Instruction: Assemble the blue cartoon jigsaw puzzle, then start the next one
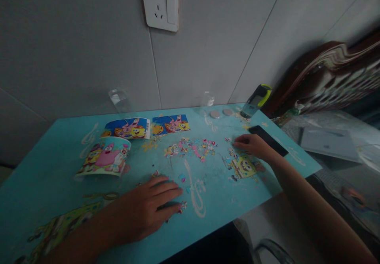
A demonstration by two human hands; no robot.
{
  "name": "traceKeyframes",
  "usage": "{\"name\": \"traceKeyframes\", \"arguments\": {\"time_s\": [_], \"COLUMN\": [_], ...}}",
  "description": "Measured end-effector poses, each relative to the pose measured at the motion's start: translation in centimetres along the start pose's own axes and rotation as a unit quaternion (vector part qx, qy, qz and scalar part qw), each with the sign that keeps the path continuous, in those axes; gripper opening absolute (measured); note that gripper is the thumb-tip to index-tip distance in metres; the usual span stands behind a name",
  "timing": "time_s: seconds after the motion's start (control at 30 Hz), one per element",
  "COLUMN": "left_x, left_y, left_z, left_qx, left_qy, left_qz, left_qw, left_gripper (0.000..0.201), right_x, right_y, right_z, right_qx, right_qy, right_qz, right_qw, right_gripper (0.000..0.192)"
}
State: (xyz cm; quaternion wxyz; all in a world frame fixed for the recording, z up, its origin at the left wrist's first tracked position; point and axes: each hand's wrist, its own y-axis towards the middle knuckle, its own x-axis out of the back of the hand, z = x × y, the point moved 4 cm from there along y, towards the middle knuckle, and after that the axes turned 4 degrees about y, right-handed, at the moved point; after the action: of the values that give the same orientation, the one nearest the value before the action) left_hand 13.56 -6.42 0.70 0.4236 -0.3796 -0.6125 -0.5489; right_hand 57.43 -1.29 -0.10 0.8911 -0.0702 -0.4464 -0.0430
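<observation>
My left hand lies over the blue tabletop, fingers stretched out and apart, with small puzzle pieces beside its fingertips and some partly under it. My right hand is at the right side with fingers bent together and fingertips low over the table; whatever is between them is hidden. A few pieces lie just left of its fingertips. In the middle, between the hands, spreads a loose pile of tiny colourful puzzle pieces. A printed yellow cartoon figure shows on the tabletop below my right hand.
Two curled cartoon picture sheets and a flat picture card lie at the left and back. Clear containers, round lids, a bottle and a black phone stand or lie farther off.
</observation>
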Motion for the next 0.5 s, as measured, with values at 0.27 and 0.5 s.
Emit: {"name": "traceKeyframes", "arguments": {"time_s": [0.27,0.5], "left_x": [0.5,0.2], "left_y": [0.5,0.2], "left_z": [-0.6,-0.2], "left_qx": [-0.008,-0.004], "left_qy": [-0.03,-0.021], "left_qz": [0.015,0.012], "left_qw": [0.999,1.0], "left_gripper": [0.04,0.032], "right_x": [-0.5,-1.0], "right_y": [0.4,-2.0], "right_z": [1.2,5.0], "right_qx": [-0.005,0.016], "right_qy": [-0.027,-0.018], "right_qz": [-0.028,-0.036], "right_qw": [0.999,0.999], "right_gripper": [0.029,0.03]}}
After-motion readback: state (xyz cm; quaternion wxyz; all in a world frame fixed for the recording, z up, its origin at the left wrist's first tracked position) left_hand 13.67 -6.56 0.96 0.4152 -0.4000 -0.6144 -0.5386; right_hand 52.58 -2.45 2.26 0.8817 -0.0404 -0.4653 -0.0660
